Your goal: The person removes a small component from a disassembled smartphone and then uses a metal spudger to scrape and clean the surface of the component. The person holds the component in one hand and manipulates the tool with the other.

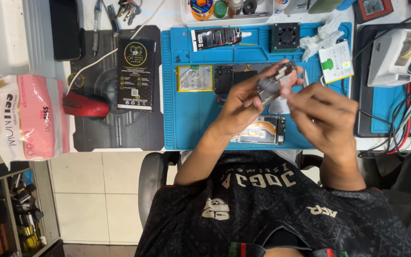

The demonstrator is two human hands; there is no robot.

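My left hand (243, 102) holds a small silvery phone part (274, 82) up over the blue work mat (186, 128). My right hand (324, 114) is closed at the part's lower right edge, fingertips pinching something thin and pale there; what exactly it pinches I cannot tell. Under the hands, an opened phone (262, 129) lies near the mat's front edge. A dark phone body (234, 78) and a gold-framed flat piece (194, 78) lie further back on the mat.
On the mat's far side are a black tube (215, 38), a small square fan (285, 35), crumpled tissue (322, 35) and a white battery (336, 62). A black box (135, 74), a red mouse (85, 105) and a pink packet (39, 116) lie left. A white device (393, 54) with cables stands right.
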